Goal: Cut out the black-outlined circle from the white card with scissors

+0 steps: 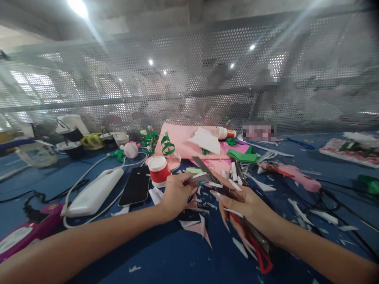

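My left hand [177, 196] is closed, its thumb and finger pinching a small white strip [199, 177]. My right hand [247, 206] is wrapped around what looks like a utility knife, its long flat grey blade [203, 167] pointing away to the upper left, close to the strip. Below the right palm shows a red looped handle [262, 256]; whether it is also held I cannot tell. White and pink paper scraps [197, 227] lie under both hands. Beside my left hand stands a red and white paper cup [159, 172].
A black phone [135, 186], a white power bank [93, 192] and a purple power strip [32, 230] lie left. Pink sheets [183, 138], green paper curls [167, 145] and stacked cups [225, 133] sit behind. A pink glue gun [296, 176] with black cables lies right.
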`<state>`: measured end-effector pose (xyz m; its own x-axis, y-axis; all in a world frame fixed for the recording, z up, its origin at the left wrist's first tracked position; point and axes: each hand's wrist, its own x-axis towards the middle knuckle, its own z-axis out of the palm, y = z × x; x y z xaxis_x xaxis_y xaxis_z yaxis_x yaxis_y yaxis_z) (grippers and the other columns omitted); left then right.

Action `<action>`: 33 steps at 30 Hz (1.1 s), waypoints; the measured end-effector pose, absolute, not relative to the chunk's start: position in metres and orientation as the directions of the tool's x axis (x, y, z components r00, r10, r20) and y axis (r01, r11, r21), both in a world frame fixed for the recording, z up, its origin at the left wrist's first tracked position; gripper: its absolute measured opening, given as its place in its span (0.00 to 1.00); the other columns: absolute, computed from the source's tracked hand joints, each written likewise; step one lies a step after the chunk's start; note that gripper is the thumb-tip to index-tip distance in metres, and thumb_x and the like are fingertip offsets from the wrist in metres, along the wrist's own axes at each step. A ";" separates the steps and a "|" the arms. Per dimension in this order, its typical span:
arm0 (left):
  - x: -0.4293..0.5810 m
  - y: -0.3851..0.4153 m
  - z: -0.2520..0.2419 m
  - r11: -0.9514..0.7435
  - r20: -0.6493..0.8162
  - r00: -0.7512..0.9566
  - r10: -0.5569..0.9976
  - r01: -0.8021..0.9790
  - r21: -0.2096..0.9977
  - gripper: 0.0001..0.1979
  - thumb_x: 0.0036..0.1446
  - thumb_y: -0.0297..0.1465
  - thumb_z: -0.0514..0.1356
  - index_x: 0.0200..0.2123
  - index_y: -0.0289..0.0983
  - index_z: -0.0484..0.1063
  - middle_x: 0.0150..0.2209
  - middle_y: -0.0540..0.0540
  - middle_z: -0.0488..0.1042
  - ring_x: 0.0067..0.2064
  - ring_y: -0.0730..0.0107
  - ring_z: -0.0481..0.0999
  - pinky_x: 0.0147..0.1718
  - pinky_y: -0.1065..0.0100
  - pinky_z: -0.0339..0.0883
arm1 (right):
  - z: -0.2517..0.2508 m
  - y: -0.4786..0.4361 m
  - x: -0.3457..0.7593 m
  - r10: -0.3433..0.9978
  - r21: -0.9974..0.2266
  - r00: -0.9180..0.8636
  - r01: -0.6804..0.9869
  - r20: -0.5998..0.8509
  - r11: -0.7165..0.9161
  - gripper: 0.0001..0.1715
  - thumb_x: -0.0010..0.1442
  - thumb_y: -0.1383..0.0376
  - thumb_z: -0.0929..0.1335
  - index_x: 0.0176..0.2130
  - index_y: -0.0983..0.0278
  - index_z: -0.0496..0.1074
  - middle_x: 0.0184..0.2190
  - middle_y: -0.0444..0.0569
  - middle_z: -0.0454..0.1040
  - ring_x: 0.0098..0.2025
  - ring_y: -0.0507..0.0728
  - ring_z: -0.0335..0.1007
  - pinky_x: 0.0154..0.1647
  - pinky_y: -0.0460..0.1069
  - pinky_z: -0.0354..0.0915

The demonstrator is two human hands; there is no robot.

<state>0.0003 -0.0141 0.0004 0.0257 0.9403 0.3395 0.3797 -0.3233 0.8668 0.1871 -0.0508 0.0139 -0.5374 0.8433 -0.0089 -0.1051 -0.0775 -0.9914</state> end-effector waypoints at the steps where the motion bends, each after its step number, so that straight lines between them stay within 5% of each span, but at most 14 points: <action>1: 0.000 -0.015 0.000 -0.337 0.347 0.051 0.936 0.404 0.850 0.10 0.48 0.29 0.56 0.30 0.36 0.77 0.19 0.52 0.70 0.22 0.75 0.68 0.15 0.77 0.62 | 0.013 -0.051 0.187 0.843 -0.991 -0.538 -0.104 -0.011 -0.080 0.45 0.59 0.60 0.64 0.65 0.56 0.34 0.20 0.41 0.71 0.10 0.47 0.64 0.08 0.39 0.59; 7: -0.001 -0.018 0.002 -0.468 0.442 0.183 0.878 0.520 0.715 0.11 0.51 0.29 0.55 0.34 0.38 0.78 0.24 0.49 0.73 0.25 0.74 0.69 0.18 0.77 0.64 | 0.010 -0.051 0.187 0.846 -0.992 -0.532 -0.112 0.004 -0.066 0.46 0.58 0.60 0.65 0.65 0.53 0.33 0.20 0.40 0.72 0.10 0.48 0.64 0.07 0.39 0.58; 14: 0.000 -0.011 -0.002 -0.298 0.294 0.075 0.953 0.425 0.855 0.08 0.49 0.29 0.55 0.28 0.37 0.74 0.20 0.52 0.68 0.21 0.74 0.67 0.15 0.75 0.60 | 0.011 -0.050 0.186 0.851 -0.994 -0.525 -0.087 -0.011 -0.066 0.46 0.58 0.60 0.65 0.65 0.55 0.34 0.19 0.41 0.71 0.10 0.47 0.63 0.07 0.39 0.58; 24: -0.003 -0.009 0.003 -0.439 0.434 0.138 0.890 0.514 0.737 0.05 0.47 0.29 0.58 0.22 0.35 0.70 0.17 0.54 0.62 0.22 0.77 0.61 0.20 0.75 0.55 | 0.008 -0.050 0.185 0.879 -0.986 -0.477 -0.156 0.018 -0.064 0.44 0.58 0.60 0.65 0.65 0.55 0.39 0.20 0.40 0.71 0.10 0.47 0.63 0.08 0.40 0.60; 30: 0.002 -0.003 0.007 -0.221 0.204 0.116 0.972 0.169 0.960 0.12 0.43 0.31 0.62 0.35 0.35 0.70 0.27 0.50 0.74 0.25 0.74 0.70 0.22 0.73 0.63 | 0.000 -0.046 0.185 0.937 -0.958 -0.348 -0.267 -0.007 -0.107 0.31 0.56 0.57 0.66 0.57 0.61 0.60 0.18 0.40 0.69 0.07 0.46 0.58 0.05 0.41 0.57; 33: 0.003 0.000 0.009 -0.175 0.172 0.117 0.978 0.023 0.984 0.15 0.40 0.28 0.65 0.35 0.34 0.71 0.33 0.47 0.77 0.33 0.69 0.75 0.31 0.70 0.69 | 0.000 -0.044 0.185 0.928 -0.938 -0.361 -0.286 -0.086 -0.198 0.23 0.56 0.57 0.65 0.50 0.64 0.68 0.16 0.41 0.69 0.06 0.47 0.56 0.05 0.42 0.57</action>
<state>0.0033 0.0002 0.0087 0.1167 0.9782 0.1716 0.0228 -0.1754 0.9842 0.1851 -0.0443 0.0004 -0.3613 0.9285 -0.0861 -0.2858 -0.1981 -0.9376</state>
